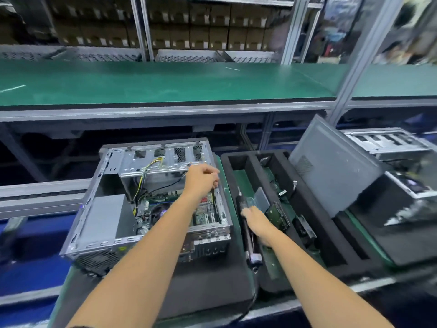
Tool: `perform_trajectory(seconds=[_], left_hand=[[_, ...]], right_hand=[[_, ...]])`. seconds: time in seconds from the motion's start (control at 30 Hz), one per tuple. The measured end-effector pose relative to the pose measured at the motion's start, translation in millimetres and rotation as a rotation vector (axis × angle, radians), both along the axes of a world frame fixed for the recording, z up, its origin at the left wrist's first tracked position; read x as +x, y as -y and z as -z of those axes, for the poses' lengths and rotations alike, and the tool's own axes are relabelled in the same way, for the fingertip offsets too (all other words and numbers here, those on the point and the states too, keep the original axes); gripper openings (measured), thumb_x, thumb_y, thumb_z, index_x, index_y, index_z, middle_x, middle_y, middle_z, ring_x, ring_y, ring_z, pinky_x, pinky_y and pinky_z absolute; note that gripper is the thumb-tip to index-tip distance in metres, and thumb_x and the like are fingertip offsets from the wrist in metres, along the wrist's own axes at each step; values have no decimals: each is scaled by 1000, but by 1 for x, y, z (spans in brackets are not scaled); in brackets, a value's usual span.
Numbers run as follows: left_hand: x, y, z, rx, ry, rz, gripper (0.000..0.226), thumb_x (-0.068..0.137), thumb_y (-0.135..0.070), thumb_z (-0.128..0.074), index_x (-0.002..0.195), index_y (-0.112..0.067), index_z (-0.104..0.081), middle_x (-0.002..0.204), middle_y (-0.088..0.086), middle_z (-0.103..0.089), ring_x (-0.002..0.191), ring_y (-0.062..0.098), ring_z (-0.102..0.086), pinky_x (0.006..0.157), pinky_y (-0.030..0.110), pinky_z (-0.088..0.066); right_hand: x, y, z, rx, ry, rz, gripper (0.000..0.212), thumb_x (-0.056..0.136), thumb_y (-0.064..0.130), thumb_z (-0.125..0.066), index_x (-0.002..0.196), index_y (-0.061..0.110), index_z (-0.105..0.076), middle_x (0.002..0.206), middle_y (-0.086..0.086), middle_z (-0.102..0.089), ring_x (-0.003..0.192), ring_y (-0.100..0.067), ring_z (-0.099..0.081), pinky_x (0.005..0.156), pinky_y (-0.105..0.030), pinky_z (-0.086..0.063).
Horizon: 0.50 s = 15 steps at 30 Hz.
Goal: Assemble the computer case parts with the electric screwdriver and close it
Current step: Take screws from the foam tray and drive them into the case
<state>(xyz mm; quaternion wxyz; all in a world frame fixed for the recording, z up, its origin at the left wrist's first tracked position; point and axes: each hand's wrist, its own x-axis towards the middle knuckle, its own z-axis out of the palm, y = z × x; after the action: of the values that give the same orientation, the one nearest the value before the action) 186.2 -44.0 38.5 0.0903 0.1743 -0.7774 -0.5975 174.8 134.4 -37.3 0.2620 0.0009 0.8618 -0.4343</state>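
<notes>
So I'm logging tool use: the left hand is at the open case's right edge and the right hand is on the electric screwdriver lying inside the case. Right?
Not quite. The head view shows the electric screwdriver lying outside the case, between it and the foam tray. The rest holds: left hand at the case's right edge, right hand on the screwdriver.

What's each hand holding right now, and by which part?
Right hand grips the electric screwdriver around the middle of its black body. Left hand has its fingers curled at the open computer case right edge; what they pinch cannot be told.
</notes>
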Motion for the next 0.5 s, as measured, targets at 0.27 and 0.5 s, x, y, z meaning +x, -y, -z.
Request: perform_trajectory(seconds=[0.27,0.5], left_hand=[[16,-32,-7,85,-32,28,28,87,-3,-57,71,-23,-70,70,2,-67,67,16,-58,69,33,-51],[53,-33,-22,287,-122,-143,20,87,-10,-60,76,-22,-72,71,-5,-67,64,8,-58,63,22,-50]], right_hand=[[29,-31,-64,-810,257,286,34,101,27,-50,106,-6,-57,70,-16,-66,51,-29,-60,46,-31,-50],[82,-12,-81,-958,310,-46,16,100,25,-51,108,11,-48,77,-14,-63,50,-25,-53,46,-30,-47]])
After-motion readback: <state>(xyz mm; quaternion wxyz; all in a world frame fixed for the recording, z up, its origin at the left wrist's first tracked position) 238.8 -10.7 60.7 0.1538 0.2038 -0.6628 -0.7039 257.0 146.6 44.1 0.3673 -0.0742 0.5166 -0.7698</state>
